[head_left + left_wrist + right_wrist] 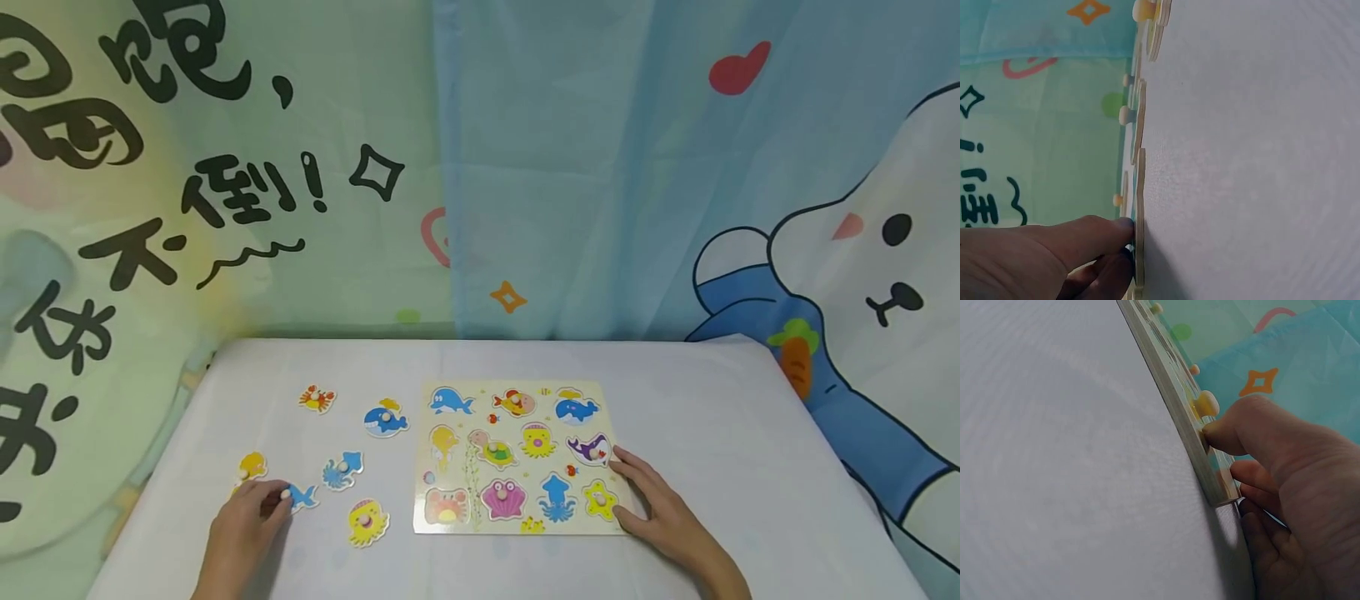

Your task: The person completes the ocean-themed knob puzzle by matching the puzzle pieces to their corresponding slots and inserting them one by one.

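My left hand [243, 529] pinches the knob of a blue dolphin puzzle piece [304, 498] between thumb and forefinger. In the left wrist view the piece's thin wooden edge [1140, 206] shows close to the white cloth. Partly behind that hand lies a yellow piece [253, 465]. My right hand [671, 521] rests at the right edge of the sea-animal puzzle board [472, 417], its fingers spread along the side. In the right wrist view the thumb [1225, 436] presses on the board's corner beside the yellow knob [1208, 403].
Left of the board lie a crab piece [318, 399], a whale piece [386, 420], a blue squid piece [343, 471] and a yellow octopus piece [367, 524]. The board holds a turtle [497, 452], a pink shell [503, 500] and a yellow star [600, 500]. A printed curtain [555, 167] hangs behind the white table.
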Motion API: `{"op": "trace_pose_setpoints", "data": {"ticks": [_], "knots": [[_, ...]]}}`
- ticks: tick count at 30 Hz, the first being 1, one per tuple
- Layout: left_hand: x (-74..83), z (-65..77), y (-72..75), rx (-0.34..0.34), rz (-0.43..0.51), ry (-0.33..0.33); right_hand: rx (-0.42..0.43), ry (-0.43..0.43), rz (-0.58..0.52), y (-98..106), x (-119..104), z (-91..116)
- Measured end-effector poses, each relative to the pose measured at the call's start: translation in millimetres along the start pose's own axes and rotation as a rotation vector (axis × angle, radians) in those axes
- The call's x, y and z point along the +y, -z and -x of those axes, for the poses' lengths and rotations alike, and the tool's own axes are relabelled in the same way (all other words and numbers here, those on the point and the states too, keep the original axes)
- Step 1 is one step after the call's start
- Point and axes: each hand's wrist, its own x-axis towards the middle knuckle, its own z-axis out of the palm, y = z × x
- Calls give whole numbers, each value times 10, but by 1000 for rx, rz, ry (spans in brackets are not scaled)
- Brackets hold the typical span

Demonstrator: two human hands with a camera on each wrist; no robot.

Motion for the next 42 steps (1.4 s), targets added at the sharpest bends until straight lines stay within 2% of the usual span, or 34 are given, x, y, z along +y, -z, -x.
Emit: {"op": "trace_pose_setpoints", "data": {"ticks": [19,30,38,42], "knots": [[-48,-50,-46,-16,28,0,-14,-8,-30,-3,22,-6],[-61,-53,-51,28,73,22,-20,-21,-41,-17,7,-3],[-58,-48,-93,117,101,39,-20,-20,-45,-17,-4,-1],[-30,-41,-91,139,100,12,-28,-36,-48,-6,-2,-1]]}}
